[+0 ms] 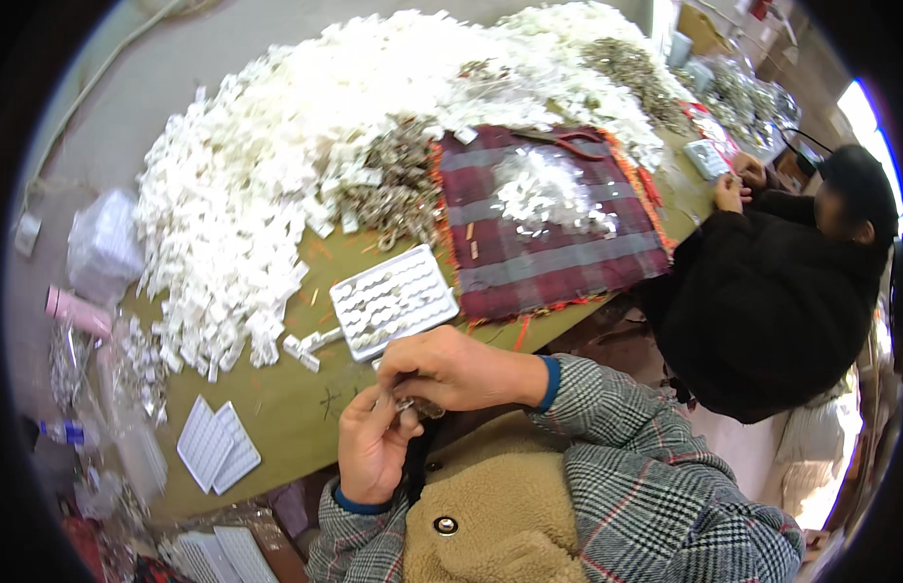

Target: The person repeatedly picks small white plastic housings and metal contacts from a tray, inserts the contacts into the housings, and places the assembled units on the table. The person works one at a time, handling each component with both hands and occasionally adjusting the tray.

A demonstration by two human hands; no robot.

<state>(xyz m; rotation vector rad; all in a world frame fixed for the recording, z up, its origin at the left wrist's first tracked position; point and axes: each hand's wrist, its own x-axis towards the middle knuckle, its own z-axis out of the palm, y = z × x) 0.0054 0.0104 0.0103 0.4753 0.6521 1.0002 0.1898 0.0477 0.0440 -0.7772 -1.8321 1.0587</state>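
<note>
Close together at the table's near edge, my left hand (372, 449) and my right hand (453, 369) are both closed, fingertips pinched toward each other. A small shiny piece shows between them, too small to name. Just beyond my right hand lies a white tray (434, 311) with rows of small pale round pieces in it. A few white tags (303, 352) lie against the tray's left side. Right of the tray, a plaid cloth (558, 267) in dark red and grey carries a heap of small clear pieces (548, 189) and red-handled scissors (568, 144).
A large pile of white pieces (238, 204) covers the far and left table, with a brownish metallic heap (398, 175) before the cloth. Two white trays (218, 442) lie front left. A pink bottle (77, 312) is at far left. A co-worker (762, 301) sits at right.
</note>
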